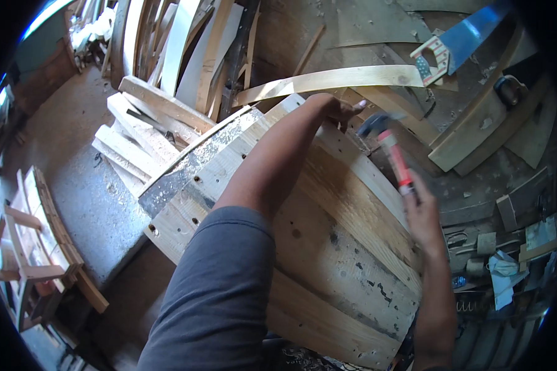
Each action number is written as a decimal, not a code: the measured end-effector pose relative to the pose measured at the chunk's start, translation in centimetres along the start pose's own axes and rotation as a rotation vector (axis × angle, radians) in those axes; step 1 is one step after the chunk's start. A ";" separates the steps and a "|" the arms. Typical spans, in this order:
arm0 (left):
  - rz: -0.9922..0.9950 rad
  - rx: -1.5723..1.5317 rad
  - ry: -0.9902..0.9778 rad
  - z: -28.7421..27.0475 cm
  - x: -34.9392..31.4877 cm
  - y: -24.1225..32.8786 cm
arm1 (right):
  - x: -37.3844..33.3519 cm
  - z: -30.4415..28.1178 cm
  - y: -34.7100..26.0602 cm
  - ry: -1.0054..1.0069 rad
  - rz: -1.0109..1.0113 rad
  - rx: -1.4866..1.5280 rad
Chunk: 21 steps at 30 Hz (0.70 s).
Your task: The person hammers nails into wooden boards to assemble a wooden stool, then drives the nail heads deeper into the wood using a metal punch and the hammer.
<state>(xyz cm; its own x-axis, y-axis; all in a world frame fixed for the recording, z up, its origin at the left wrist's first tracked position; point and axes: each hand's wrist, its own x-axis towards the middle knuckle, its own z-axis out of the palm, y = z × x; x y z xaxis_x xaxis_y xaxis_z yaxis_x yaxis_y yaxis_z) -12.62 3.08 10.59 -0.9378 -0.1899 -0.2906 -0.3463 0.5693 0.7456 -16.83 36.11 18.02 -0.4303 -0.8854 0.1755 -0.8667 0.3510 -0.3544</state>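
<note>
My right hand [424,213] is wrapped round the red handle of a hammer [395,154]. The hammer's dark head is smeared by motion and hangs in the air near my left hand [337,111]. That arm reaches across a panel of wooden boards [353,185], out to its far edge. The left fingers are bent together low over the edge board, with one tip sticking out to the right; anything pinched between them is too small to make out. Dark holes dot the pale strip [198,195] along the panel's left side.
Behind the panel lie a curved plank [334,79] and a handsaw [461,46] with a blue blade. Offcuts [139,133] are piled to the left, near a wooden frame [43,247]. More curved boards [476,133] and a white cloth [502,275] are at the right.
</note>
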 end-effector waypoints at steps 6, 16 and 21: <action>-0.023 -0.057 -0.060 -0.3 0.5 -0.5 | 1.7 -2.2 -8.5 0.750 -0.062 0.844; -0.043 -0.142 -0.204 -0.6 0.8 -0.3 | 0.8 0.2 -3.4 0.188 0.164 0.315; -0.002 -0.172 0.034 0.4 2.4 -1.4 | -1.7 2.7 -3.1 -0.110 0.150 -0.159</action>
<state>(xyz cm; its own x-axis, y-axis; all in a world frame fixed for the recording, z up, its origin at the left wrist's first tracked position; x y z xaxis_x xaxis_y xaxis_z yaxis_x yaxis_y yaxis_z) -14.34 2.18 8.62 -0.9362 -0.2195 -0.2744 -0.3448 0.4243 0.8373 -12.73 35.71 16.38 -0.5349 -0.8445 0.0278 -0.8276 0.5170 -0.2188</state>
